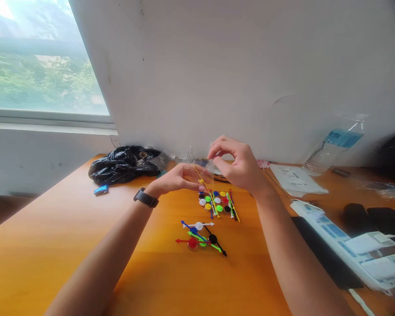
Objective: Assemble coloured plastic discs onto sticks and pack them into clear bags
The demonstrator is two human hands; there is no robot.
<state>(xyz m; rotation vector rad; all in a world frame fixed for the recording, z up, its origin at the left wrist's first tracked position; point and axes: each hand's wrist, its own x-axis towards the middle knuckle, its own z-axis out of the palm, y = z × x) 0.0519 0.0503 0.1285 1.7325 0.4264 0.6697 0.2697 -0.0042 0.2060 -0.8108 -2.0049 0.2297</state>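
My left hand [174, 179], with a black band on its wrist, is closed on a clear plastic bag [208, 175]. A thin yellow arrow [200, 181] shows at its fingers; whether it lies inside the bag, I cannot tell. Just above and to the right, my right hand [238, 164] is closed in a pinch, and what its fingertips hold is unclear. Below the hands lie several small coloured discs [219, 208] with loose thin arrows [232, 206] beside them. Closer to me are assembled spinners: a red one [192, 243], a black one [213, 239], and blue, white and green ones.
A black plastic bag [123, 166] and a small blue packet [101, 189] are at the back left. To the right are a white power strip [335, 239] with plugged chargers, a white paper sheet [298, 180] and a tilted clear bottle [332, 145] by the wall.
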